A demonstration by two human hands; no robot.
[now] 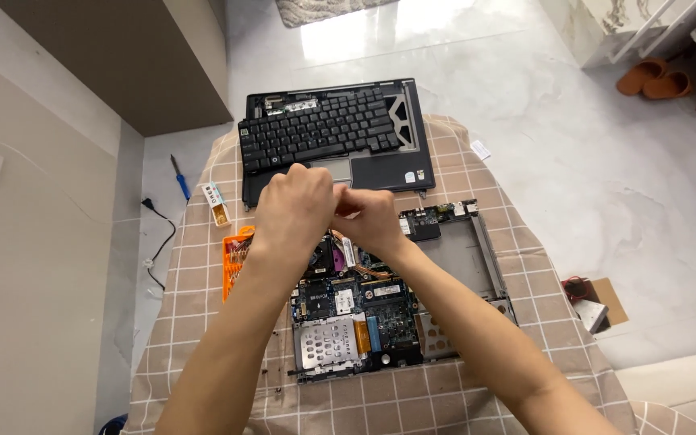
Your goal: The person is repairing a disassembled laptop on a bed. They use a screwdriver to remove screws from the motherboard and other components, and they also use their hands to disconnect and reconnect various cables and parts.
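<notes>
Checked cloth (203, 338) under opened laptop base (380, 310). Left hand (293, 211) and right hand (374, 221) pinched together over motherboard (356, 302), gripped item hidden. Mid-disassembly, seemingly; next calls for fine fingertip control.

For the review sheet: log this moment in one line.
left hand: meets right, grip unclear | right hand: same | below: opened laptop base | behind: keyboard panel | left: orange bit case

So the opened laptop base (380, 310) sits mid-table: keyboard panel (332, 133) lies behind it, bit case (235, 259) just left, screwdriver (180, 177) farther left on the floor.
</notes>
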